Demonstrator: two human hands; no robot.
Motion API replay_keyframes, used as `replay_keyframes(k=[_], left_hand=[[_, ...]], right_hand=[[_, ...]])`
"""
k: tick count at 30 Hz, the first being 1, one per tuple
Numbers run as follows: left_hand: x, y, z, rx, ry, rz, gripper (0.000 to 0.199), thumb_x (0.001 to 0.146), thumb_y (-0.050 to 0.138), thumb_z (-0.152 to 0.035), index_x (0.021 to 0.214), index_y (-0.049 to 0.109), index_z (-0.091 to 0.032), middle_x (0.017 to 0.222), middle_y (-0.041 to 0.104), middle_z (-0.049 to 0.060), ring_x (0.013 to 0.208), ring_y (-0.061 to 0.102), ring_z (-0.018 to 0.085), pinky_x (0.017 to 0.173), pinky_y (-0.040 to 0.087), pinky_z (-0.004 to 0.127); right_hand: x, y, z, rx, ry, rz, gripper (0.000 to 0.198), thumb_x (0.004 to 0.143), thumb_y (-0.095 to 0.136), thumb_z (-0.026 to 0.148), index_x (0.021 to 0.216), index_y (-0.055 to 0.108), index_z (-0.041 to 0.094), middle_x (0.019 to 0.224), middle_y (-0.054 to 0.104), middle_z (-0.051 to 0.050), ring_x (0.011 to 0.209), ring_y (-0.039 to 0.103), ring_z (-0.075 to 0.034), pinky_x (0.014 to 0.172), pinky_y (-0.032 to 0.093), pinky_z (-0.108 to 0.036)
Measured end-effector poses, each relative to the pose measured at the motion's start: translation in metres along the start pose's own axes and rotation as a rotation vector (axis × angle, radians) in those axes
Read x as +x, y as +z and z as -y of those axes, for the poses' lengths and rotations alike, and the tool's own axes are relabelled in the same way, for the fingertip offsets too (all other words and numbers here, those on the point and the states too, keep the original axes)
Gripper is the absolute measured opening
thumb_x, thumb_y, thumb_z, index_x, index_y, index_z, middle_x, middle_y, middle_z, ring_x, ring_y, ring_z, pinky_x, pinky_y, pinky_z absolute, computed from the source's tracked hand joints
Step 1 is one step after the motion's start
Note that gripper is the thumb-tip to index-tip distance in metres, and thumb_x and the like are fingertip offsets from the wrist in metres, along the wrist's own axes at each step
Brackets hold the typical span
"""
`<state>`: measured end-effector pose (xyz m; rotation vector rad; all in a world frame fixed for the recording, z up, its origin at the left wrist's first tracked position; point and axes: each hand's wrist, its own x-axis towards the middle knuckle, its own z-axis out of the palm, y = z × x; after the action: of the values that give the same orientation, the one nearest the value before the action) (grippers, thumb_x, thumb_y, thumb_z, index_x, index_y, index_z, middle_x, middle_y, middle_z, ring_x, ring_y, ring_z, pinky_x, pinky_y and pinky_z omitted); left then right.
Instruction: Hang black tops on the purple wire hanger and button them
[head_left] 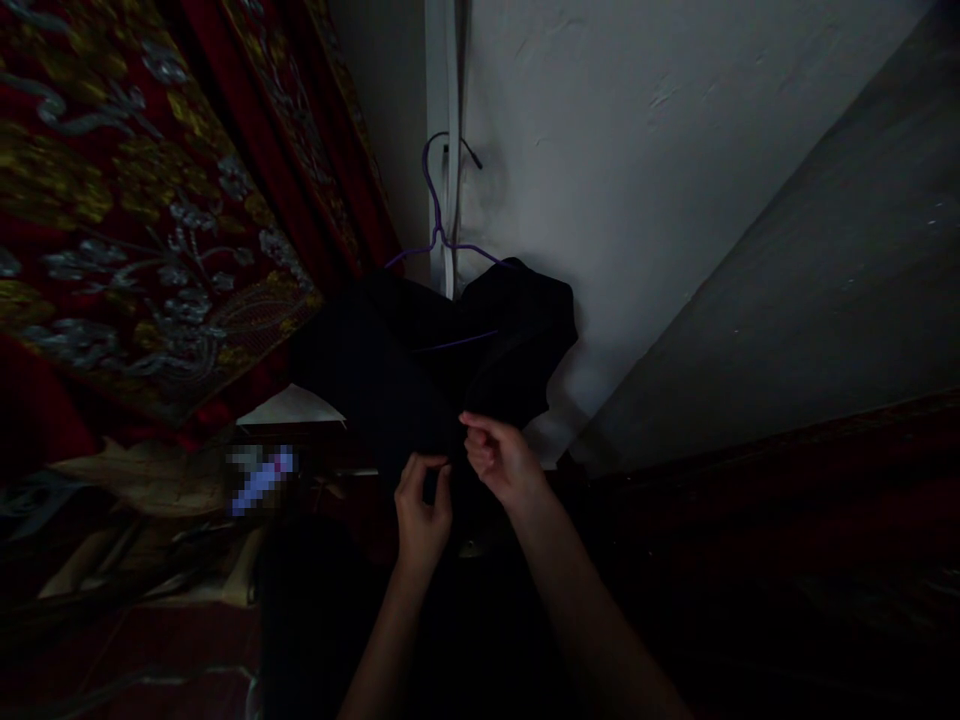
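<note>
A dark, front-opening garment (397,370) hangs on a purple wire hanger (439,225) against the wall. Its lower part fades into shadow. My left hand (424,505) is at the front of the garment, thumb and fingertips pinched together on the dark cloth. Slightly higher and to the right, my right hand (501,455) has its fingers curled, with thumb and forefinger closed at the garment's front edge. Whether a button or only cloth lies between the fingertips is too dark to tell.
Red cloth with gold and silver embroidery (150,180) hangs at the left. A pale wall (637,150) rises behind, with a thin vertical strip (453,90) near the hanger's hook. Woven-looking items (150,480) lie low at the left. The right side is very dark.
</note>
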<state>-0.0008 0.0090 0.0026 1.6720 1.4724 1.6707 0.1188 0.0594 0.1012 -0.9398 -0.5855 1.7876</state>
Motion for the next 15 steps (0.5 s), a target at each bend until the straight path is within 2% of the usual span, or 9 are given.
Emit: replay_keyframes(k=[5, 8, 10, 12, 15], left_hand=[[0.002, -0.002, 0.016, 0.042, -0.015, 0.022, 0.010, 0.094, 0.060, -0.026, 0.088, 0.065, -0.020, 0.083, 0.067, 0.004, 0.082, 0.065, 0.022, 0.077, 0.048, 0.032], [0.003, -0.006, 0.026, 0.061, -0.011, 0.043, 0.013, 0.095, 0.059, -0.029, 0.088, 0.066, -0.020, 0.083, 0.067, 0.004, 0.082, 0.066, 0.022, 0.076, 0.049, 0.032], [0.007, -0.012, 0.031, 0.069, -0.005, 0.046, 0.015, 0.095, 0.060, -0.031, 0.087, 0.066, -0.020, 0.082, 0.068, 0.004, 0.080, 0.066, 0.022, 0.075, 0.049, 0.032], [0.015, -0.019, 0.033, 0.071, 0.004, 0.059, 0.015, 0.095, 0.061, -0.032, 0.088, 0.067, -0.019, 0.082, 0.069, 0.004, 0.081, 0.068, 0.022, 0.075, 0.050, 0.032], [0.042, -0.033, 0.019, 0.057, 0.035, 0.099, 0.014, 0.096, 0.063, -0.031, 0.098, 0.071, -0.020, 0.094, 0.073, 0.006, 0.091, 0.070, 0.022, 0.082, 0.053, 0.033]], right_hand=[[0.016, 0.043, 0.081, 0.015, -0.022, 0.100, 0.021, 0.082, 0.067, 0.010, 0.064, 0.057, 0.016, 0.044, 0.034, 0.012, 0.034, 0.025, 0.000, 0.033, 0.021, -0.010], [0.015, 0.067, 0.114, 0.030, -0.077, 0.167, 0.026, 0.089, 0.061, 0.008, 0.064, 0.056, 0.016, 0.043, 0.030, 0.013, 0.033, 0.023, 0.001, 0.033, 0.019, -0.009], [0.010, 0.077, 0.120, 0.027, -0.111, 0.182, 0.028, 0.090, 0.060, 0.008, 0.064, 0.057, 0.016, 0.042, 0.030, 0.013, 0.034, 0.023, 0.000, 0.033, 0.019, -0.009], [0.004, 0.081, 0.114, -0.006, -0.145, 0.189, 0.027, 0.088, 0.061, 0.009, 0.063, 0.058, 0.016, 0.040, 0.031, 0.013, 0.034, 0.025, -0.001, 0.034, 0.019, -0.010], [-0.005, 0.081, 0.097, -0.080, -0.273, 0.177, 0.021, 0.083, 0.066, 0.012, 0.063, 0.063, 0.016, 0.039, 0.036, 0.011, 0.035, 0.029, -0.002, 0.035, 0.020, -0.014]])
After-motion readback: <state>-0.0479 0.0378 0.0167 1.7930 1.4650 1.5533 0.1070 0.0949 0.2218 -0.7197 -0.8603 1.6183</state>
